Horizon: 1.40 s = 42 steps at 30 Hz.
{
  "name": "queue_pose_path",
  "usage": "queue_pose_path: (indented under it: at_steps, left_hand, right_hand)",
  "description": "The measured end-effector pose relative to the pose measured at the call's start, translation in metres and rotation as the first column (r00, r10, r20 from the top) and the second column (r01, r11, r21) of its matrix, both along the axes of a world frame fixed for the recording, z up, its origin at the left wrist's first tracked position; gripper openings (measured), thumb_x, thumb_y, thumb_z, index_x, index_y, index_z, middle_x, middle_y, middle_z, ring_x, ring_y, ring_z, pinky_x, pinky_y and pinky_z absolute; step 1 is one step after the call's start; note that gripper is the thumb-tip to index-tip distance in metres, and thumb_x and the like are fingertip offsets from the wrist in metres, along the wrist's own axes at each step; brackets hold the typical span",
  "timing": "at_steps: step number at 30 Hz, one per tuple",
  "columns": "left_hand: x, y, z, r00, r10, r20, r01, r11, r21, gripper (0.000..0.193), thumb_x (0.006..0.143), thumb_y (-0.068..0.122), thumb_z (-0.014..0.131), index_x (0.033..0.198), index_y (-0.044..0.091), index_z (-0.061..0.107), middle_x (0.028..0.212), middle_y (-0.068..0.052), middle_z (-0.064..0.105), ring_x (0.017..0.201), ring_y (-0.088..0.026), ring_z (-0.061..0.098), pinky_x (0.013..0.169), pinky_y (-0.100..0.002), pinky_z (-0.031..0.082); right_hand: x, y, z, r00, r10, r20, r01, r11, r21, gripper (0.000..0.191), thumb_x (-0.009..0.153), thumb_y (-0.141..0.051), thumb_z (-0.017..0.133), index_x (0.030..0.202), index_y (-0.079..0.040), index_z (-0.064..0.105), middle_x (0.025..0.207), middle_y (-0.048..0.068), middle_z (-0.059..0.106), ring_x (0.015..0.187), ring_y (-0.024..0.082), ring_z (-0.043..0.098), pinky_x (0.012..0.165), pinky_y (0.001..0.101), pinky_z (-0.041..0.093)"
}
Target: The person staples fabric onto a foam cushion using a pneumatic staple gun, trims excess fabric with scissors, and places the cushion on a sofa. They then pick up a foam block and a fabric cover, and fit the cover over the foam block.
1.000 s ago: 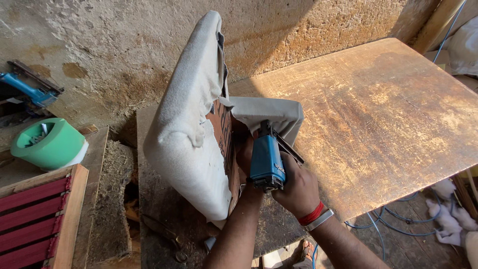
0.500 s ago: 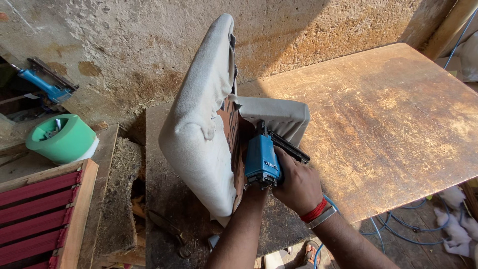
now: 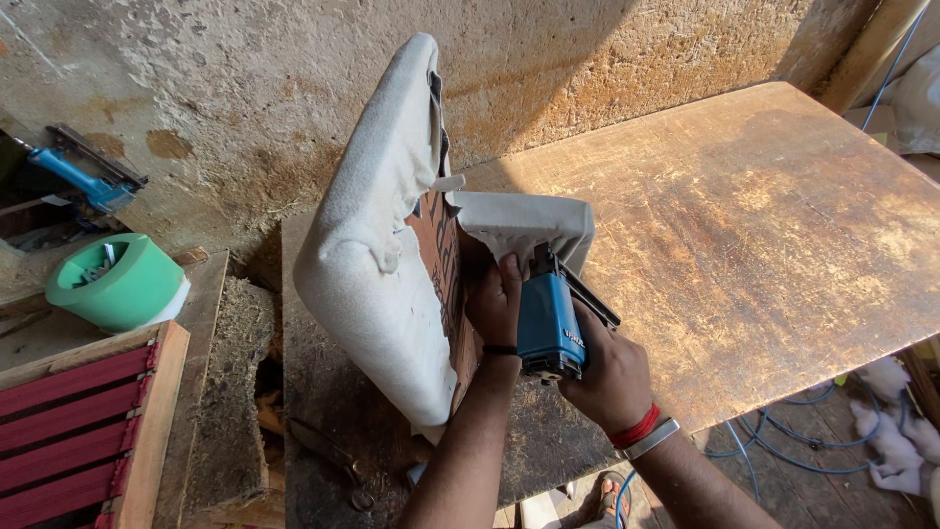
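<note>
While the cushion panel (image 3: 377, 255) stands on edge on the wooden table (image 3: 764, 245), both hands work at its back face; head view only. Left hand (image 3: 496, 299) lies flat against the brown backing board (image 3: 446, 284), fingers close together and pressed on the folded grey-white fabric flap (image 3: 524, 223), probably to keep the cloth taut over the board edge. Whether the fingertips pinch the cloth or only push on it, cannot tell. Right hand (image 3: 612, 377) wraps tight around the blue staple gun (image 3: 548, 318), fingers curled on its grip, nose of the tool aimed up toward the flap just past the left fingertips. Tool sits just beside the left hand, touching or nearly so. Panel is held upright, likely so the back side faces the person and the padded front stays away from the tool. Well off to the left of both hands: green tape roll (image 3: 119, 282) on a bench, second blue tool (image 3: 83, 176) by the wall, red slatted crate (image 3: 78, 431). Blue hose (image 3: 783, 456) lies on the floor below the right wrist, likely the air line, though its link to the gun is hidden.
</note>
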<state>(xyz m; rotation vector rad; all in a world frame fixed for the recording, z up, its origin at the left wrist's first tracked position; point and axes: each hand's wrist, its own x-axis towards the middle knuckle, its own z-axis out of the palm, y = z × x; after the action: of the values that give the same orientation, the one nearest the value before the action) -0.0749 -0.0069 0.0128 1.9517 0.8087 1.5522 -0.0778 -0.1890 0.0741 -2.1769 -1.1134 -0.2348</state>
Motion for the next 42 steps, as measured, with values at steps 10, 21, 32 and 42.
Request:
queue_pose_path:
  at_steps: [10,21,32,42]
  left_hand:
    - [0.002,0.000,-0.015,0.993,-0.042,-0.111,0.027,0.991,-0.134,0.039,0.105,0.038,0.058,0.087,0.009,0.077,0.065,-0.010,0.069,0.058,-0.027,0.066,0.053,-0.039,0.051]
    - [-0.001,-0.008,-0.012,0.993,-0.117,0.027,0.118,0.990,-0.078,0.044,0.105,0.040,0.056,0.085,0.006,0.074,0.065,-0.011,0.067,0.056,-0.028,0.065,0.052,-0.039,0.049]
    - [0.022,-0.016,0.001,0.999,0.045,0.025,-0.048,0.990,0.135,0.038,0.110,0.030,0.054,0.090,0.003,0.073,0.075,-0.017,0.068,0.066,-0.038,0.064,0.058,-0.045,0.049]
    - [0.062,-0.033,0.007,0.952,0.291,-0.093,-0.291,0.957,0.016,0.040,0.109,0.035,0.053,0.094,0.003,0.074,0.075,-0.016,0.070,0.065,-0.036,0.068,0.056,-0.044,0.051]
  right_hand:
    - [0.005,-0.009,-0.003,1.000,0.005,-0.017,-0.002,0.990,0.141,0.084,0.062,-0.016,0.084,0.140,-0.011,0.054,0.084,0.013,0.075,0.072,0.029,0.076,0.067,0.0401,0.062]
    - [0.025,-0.021,-0.033,0.994,0.112,-0.011,-0.108,0.979,0.174,0.078,0.063,-0.016,0.080,0.137,-0.009,0.056,0.089,0.013,0.077,0.075,0.027,0.078,0.073,0.0397,0.064]
    - [0.178,-0.088,-0.145,0.927,-0.130,-0.351,-0.040,0.898,-0.437,0.068,0.080,-0.036,0.077,0.143,-0.024,0.056,0.099,0.013,0.079,0.087,0.028,0.078,0.083,0.0428,0.062]
    - [0.348,-0.102,-0.248,0.964,-0.001,-0.265,-0.183,0.721,-0.668,0.093,0.082,-0.046,0.078,0.160,-0.022,0.034,0.127,0.015,0.067,0.114,0.033,0.068,0.093,0.0442,0.057]
